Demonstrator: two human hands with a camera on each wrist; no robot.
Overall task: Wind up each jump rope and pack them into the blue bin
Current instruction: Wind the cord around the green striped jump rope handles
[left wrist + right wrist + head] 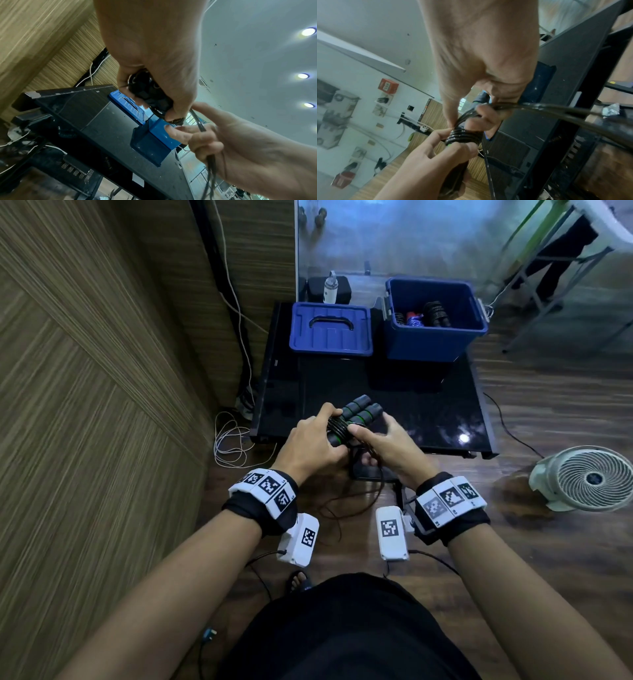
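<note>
My left hand (313,440) grips the two black, green-ringed handles of a jump rope (356,414), held side by side over the front of the black table (428,412). Several turns of black cord (464,136) are wound around the handles. My right hand (387,441) pinches the loose cord (556,112) next to the coil; the rest of the cord (346,501) hangs down between my wrists. The open blue bin (435,337) stands at the table's back right, with wound ropes (435,314) inside.
The bin's blue lid (330,330) lies at the table's back left. A white fan (589,477) sits on the floor to the right. White cables (229,446) lie by the wood-panel wall on the left. A black bag with a white bottle (329,287) stands behind the lid.
</note>
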